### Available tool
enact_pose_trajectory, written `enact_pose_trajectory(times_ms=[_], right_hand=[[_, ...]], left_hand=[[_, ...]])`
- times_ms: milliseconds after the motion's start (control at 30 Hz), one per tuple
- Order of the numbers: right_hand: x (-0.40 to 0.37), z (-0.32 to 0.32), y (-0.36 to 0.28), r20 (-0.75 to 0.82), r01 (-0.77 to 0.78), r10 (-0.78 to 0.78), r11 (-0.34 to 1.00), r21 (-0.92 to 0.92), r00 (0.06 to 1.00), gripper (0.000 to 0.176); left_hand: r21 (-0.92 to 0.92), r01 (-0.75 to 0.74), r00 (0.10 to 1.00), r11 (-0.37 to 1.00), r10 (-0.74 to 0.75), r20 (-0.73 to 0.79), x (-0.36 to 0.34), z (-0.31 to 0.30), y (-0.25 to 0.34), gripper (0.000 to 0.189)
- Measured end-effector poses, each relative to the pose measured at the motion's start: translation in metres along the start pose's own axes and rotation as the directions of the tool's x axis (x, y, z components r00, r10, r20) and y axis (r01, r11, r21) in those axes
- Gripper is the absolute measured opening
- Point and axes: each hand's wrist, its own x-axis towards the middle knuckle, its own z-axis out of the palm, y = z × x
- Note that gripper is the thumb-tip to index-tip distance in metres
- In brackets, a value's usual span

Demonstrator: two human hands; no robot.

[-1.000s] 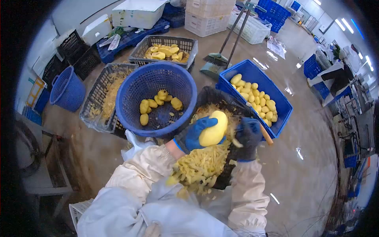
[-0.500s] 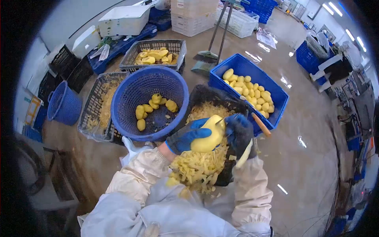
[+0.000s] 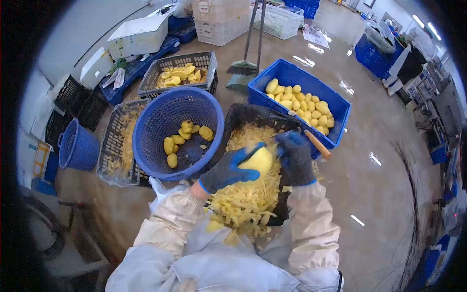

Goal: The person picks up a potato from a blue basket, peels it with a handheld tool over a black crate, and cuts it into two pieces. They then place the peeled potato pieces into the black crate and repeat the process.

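Observation:
My left hand (image 3: 226, 170), in a grey and blue glove, holds a large peeled yellow vegetable (image 3: 260, 162), slightly blurred. Close against its right side is my right hand (image 3: 295, 155), gloved too, with fingers curled round something hidden. Both hands are above a black crate (image 3: 239, 117) heaped with pale yellow peelings (image 3: 245, 199). Beside my right hand, a wooden handle (image 3: 317, 145) lies across the near edge of the blue crate (image 3: 340, 113), which contains many peeled potatoes (image 3: 311, 108).
A round blue basket (image 3: 141, 141) with several darker potatoes stands left of the black crate. Behind it is a black crate (image 3: 146, 86) of yellow pieces; another crate (image 3: 103, 163) holds peelings. A broom and dustpan (image 3: 239, 80) stand behind. The floor (image 3: 360, 190) looks wet.
The view has shifted slightly. The vegetable has turned in my left hand, and its narrow end no longer shows. The pale strip hanging by my right hand is gone from there.

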Motion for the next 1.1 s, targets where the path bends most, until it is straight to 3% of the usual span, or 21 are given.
enact_pose_trajectory(times_ms=[33, 67, 167, 233, 267, 300, 333, 367, 400, 500, 533, 600, 700, 767, 833, 867, 900, 967, 1000, 1033, 1100], right_hand=[[0.012, -0.020, 0.018, -0.006, -0.004, 0.004, 1.000, 0.003, 1.000, 0.007], [0.017, -0.021, 0.007, -0.005, 0.244, -0.249, 0.952, -0.183, 0.968, 0.009], [-0.002, -0.007, -0.017, 0.005, 0.307, -0.318, 0.910, -0.278, 0.948, 0.013], [-0.014, 0.008, -0.027, 0.010, -0.117, 0.120, 0.981, -0.153, 0.993, 0.013], [0.013, -0.020, 0.021, -0.055, 0.225, -0.243, 0.949, -0.219, 0.969, 0.014], [0.011, -0.027, 0.016, -0.054, 0.225, -0.242, 0.950, -0.218, 0.969, 0.014], [0.009, -0.028, 0.003, -0.105, 0.179, -0.185, 0.982, -0.061, 0.977, 0.015], [0.007, -0.024, -0.013, -0.138, 0.135, -0.121, 0.986, 0.097, 0.983, 0.016], [-0.006, -0.013, -0.026, -0.085, 0.090, -0.088, 0.996, 0.026, 0.992, 0.017], [-0.036, 0.026, -0.022, 0.092, -0.032, 0.025, 0.997, 0.067, 0.995, 0.015], [-0.046, 0.038, -0.017, 0.106, -0.037, 0.031, 0.997, 0.062, 0.994, 0.015], [-0.058, 0.055, -0.012, 0.316, 0.082, -0.074, 0.997, -0.012, 0.946, 0.012], [-0.040, 0.044, 0.002, 0.186, -0.052, 0.059, 0.998, -0.044, 0.981, 0.010], [-0.016, 0.024, 0.009, 0.133, -0.080, 0.075, 0.996, 0.029, 0.988, 0.010], [0.008, 0.003, 0.022, -0.101, 0.106, -0.095, 0.988, 0.109, 0.990, 0.010], [0.007, 0.004, 0.020, -0.106, 0.111, -0.099, 0.987, 0.112, 0.989, 0.010], [0.005, 0.007, 0.014, -0.111, 0.338, -0.368, 0.915, -0.218, 0.923, 0.010], [-0.003, 0.014, -0.001, -0.020, 0.500, -0.597, 0.691, -0.522, 0.802, 0.010], [-0.014, 0.019, -0.011, -0.058, 0.335, -0.361, 0.906, -0.257, 0.931, 0.011], [-0.022, 0.024, -0.015, -0.017, 0.099, -0.099, 0.995, 0.028, 0.995, 0.011], [-0.024, 0.028, -0.010, 0.005, 0.067, -0.068, 0.994, 0.089, 0.998, 0.011]], left_hand=[[0.008, -0.010, 1.000, 1.000, 0.010, -0.018, -0.001, 0.002, -0.003, 0.079], [0.206, 0.041, 0.999, 0.978, -0.044, 0.009, -0.001, 0.003, 0.021, 0.077], [0.128, 0.190, 0.981, 0.973, -0.183, -0.067, 0.001, 0.002, 0.016, 0.077], [0.119, 0.173, 0.983, 0.978, -0.165, -0.074, -0.001, 0.002, 0.019, 0.074], [0.113, 0.147, 0.987, 0.983, -0.139, -0.076, -0.002, 0.003, 0.021, 0.072], [0.113, 0.148, 0.987, 0.983, -0.140, -0.077, -0.002, 0.003, 0.019, 0.072], [-0.338, 0.111, 0.990, 0.934, -0.133, -0.044, -0.001, 0.003, 0.014, 0.071], [-0.721, 0.056, 0.994, 0.691, -0.106, -0.023, 0.000, 0.001, 0.009, 0.072], [-0.822, 0.028, 0.989, 0.569, -0.133, -0.059, 0.000, -0.002, 0.004, 0.059], [-0.851, -0.020, 0.957, 0.525, -0.236, -0.168, 0.008, -0.012, -0.011, 0.048], [-0.880, -0.018, 0.972, 0.474, -0.196, -0.126, 0.008, -0.011, -0.007, 0.041], [-0.867, 0.021, 0.965, 0.498, -0.236, -0.112, 0.008, -0.013, -0.015, 0.041], [-0.846, 0.072, 0.952, 0.529, -0.290, -0.100, 0.006, -0.002, -0.006, 0.039], [-0.812, 0.089, 0.984, 0.577, -0.175, -0.016, 0.006, -0.003, -0.021, 0.044], [-0.821, 0.109, 0.964, 0.561, -0.262, -0.051, 0.002, 0.004, -0.023, 0.046], [-0.790, 0.109, 0.976, 0.603, -0.217, -0.032, -0.001, 0.009, -0.008, 0.047], [-0.757, 0.107, 0.985, 0.644, -0.173, -0.007, -0.003, 0.011, 0.002, 0.048], [-0.754, 0.087, 0.977, 0.651, -0.205, -0.064, -0.002, 0.010, 0.003, 0.051], [-0.798, 0.092, 0.983, 0.596, -0.182, -0.023, -0.001, 0.003, 0.000, 0.050], [-0.837, 0.098, 0.988, 0.538, -0.157, 0.015, -0.001, -0.001, -0.004, 0.050], [-0.848, 0.083, 0.984, 0.524, -0.180, -0.015, 0.001, -0.002, -0.006, 0.054]])
